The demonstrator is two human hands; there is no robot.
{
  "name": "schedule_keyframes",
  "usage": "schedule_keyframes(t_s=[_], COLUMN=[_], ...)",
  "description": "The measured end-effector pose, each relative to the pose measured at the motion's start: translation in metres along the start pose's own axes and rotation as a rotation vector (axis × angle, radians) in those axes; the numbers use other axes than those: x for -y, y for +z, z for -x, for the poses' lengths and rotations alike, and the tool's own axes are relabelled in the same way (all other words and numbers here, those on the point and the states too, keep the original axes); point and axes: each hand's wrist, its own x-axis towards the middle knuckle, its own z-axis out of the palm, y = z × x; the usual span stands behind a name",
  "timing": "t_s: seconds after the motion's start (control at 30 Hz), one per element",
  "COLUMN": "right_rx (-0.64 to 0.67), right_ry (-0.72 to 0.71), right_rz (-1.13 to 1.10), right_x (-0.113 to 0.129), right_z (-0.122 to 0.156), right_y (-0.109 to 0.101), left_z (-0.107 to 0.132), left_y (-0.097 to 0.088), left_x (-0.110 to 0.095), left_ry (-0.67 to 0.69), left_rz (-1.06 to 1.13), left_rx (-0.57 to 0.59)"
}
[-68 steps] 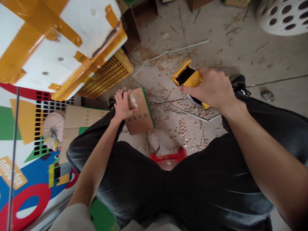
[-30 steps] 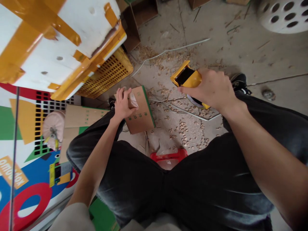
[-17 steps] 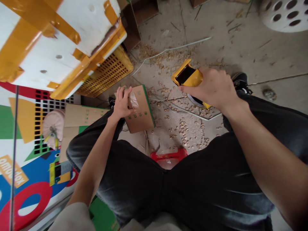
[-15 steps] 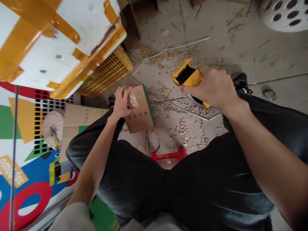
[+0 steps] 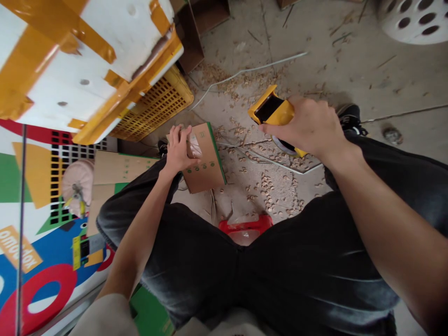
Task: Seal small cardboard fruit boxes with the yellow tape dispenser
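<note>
My left hand [image 5: 179, 150] grips the upper edge of a small cardboard box [image 5: 207, 170] with green trim and a row of printed green circles. The box rests on my lap, tilted, and a strip of transparent tape [image 5: 194, 145] shines beside my fingers. My right hand [image 5: 308, 125] is closed around a yellow tape dispenser [image 5: 275, 111], held to the right of the box and apart from it. The tape roll [image 5: 284, 145] shows under my palm, partly hidden.
A yellow plastic crate [image 5: 156, 109] and a white board with orange strapping [image 5: 80, 65] stand to the upper left. Below them lie flat cardboard [image 5: 119, 170] and a colourful printed panel [image 5: 35, 224]. Wood shavings, a white wire [image 5: 245, 77] and a red stool [image 5: 245, 226] are on the concrete floor.
My left hand has shifted slightly along the box's upper edge, and the box has turned a little. The dispenser stays in my right hand, with only a small shift of the view.
</note>
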Motion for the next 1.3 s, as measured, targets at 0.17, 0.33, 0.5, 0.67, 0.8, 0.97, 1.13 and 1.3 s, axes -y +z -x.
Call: schedule_keyframes(t_s=[0.17, 0.33, 0.5, 0.67, 0.8, 0.97, 1.13, 1.3], right_rx=[-0.014, 0.000, -0.002, -0.001, -0.012, -0.013, -0.015, -0.016], right_ry=[-0.007, -0.004, -0.004, -0.014, -0.026, -0.018, -0.027, -0.032], right_rz=[0.027, 0.024, 0.027, 0.026, 0.013, 0.024, 0.029, 0.036], right_x=[0.000, 0.000, 0.002, 0.001, 0.000, 0.001, 0.001, 0.001], right_z=[-0.001, -0.002, -0.001, -0.001, -0.001, -0.001, 0.000, -0.001], right_y=[0.000, -0.001, -0.001, 0.001, 0.001, 0.001, 0.001, 0.001], left_z=[-0.001, -0.003, 0.000, 0.002, 0.003, 0.005, 0.005, 0.001], left_y=[-0.002, -0.005, -0.003, -0.001, 0.001, 0.005, 0.007, 0.001], left_x=[-0.001, 0.002, -0.005, -0.013, -0.015, -0.020, -0.020, -0.008], left_ry=[-0.006, -0.009, -0.052, -0.102, -0.104, -0.093, -0.095, -0.068], left_rz=[-0.012, 0.011, 0.001, -0.039, -0.061, -0.113, -0.084, -0.053], left_rx=[0.013, 0.034, 0.013, 0.011, 0.008, -0.007, -0.040, 0.012])
